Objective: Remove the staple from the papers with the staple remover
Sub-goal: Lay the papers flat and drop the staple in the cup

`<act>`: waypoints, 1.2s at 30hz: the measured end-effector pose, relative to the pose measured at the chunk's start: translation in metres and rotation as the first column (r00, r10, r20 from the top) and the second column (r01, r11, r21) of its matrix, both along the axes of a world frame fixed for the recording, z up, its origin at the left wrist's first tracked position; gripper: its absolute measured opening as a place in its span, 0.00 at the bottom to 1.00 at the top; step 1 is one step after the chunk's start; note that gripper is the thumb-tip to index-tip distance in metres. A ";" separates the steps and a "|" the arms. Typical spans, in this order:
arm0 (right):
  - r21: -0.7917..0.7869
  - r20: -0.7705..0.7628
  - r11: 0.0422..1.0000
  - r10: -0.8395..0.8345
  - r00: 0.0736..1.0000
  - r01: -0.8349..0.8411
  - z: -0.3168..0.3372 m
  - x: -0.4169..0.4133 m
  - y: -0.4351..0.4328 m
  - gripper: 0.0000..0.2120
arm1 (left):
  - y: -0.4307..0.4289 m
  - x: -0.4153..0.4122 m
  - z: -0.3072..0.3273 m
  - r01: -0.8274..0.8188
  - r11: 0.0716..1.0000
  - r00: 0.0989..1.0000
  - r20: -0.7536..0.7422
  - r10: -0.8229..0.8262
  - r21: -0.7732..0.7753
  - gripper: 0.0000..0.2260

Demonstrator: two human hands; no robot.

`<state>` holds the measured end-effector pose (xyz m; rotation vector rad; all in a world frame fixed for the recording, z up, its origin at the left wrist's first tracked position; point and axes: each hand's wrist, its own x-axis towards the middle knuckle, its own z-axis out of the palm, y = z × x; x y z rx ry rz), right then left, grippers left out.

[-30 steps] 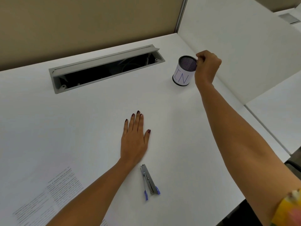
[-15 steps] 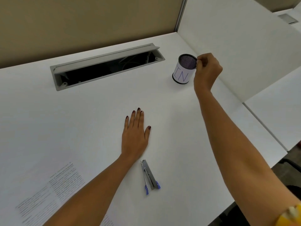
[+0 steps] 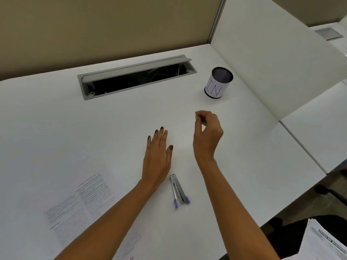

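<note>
The right hand (image 3: 207, 136) has left the cup (image 3: 217, 83) rim, where it was pinched a moment ago, and now hovers above the desk (image 3: 75, 128) well short of the cup, fingers curled loosely with thumb and forefinger nearly together; whether they hold anything cannot be told. The left hand (image 3: 157, 156) remains flat, fingers together, palm down on the papers (image 3: 80, 207). The remover (image 3: 178, 190) lies unmoved just beside the left wrist, between the two forearms.
</note>
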<state>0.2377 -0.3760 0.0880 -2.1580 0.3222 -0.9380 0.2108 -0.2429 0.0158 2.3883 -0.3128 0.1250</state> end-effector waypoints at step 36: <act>0.131 -0.757 0.914 0.342 0.557 -0.384 -0.031 -0.191 0.203 0.25 | 0.200 -0.219 0.024 -0.716 0.646 0.525 -0.406 0.748 0.266 0.34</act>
